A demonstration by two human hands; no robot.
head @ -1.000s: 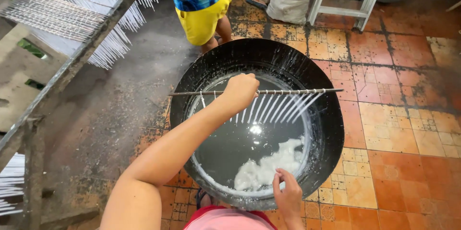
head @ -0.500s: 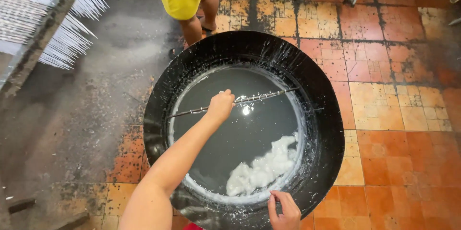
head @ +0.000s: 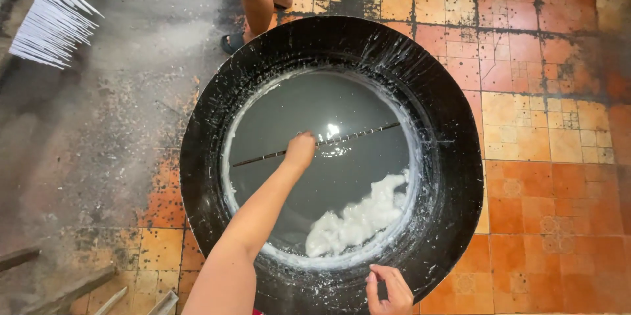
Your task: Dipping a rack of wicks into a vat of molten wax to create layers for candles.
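A big round black basin stands on the floor, filled with grey liquid and a white foamy lump near its front. My left hand grips a thin metal rod at its middle, held level right at the liquid's surface; whatever hangs from the rod is under the liquid. My right hand rests on the basin's near rim, fingers curled on the edge.
Another person's legs in sandals stand just beyond the basin's far rim. Bundles of thin white sticks jut out at top left. Orange tiled floor lies to the right, stained grey concrete to the left.
My left hand has lowered the rod from above the basin down to the liquid, so the hanging white sticks are submerged. The view has tilted down; the rack and the other person slid up.
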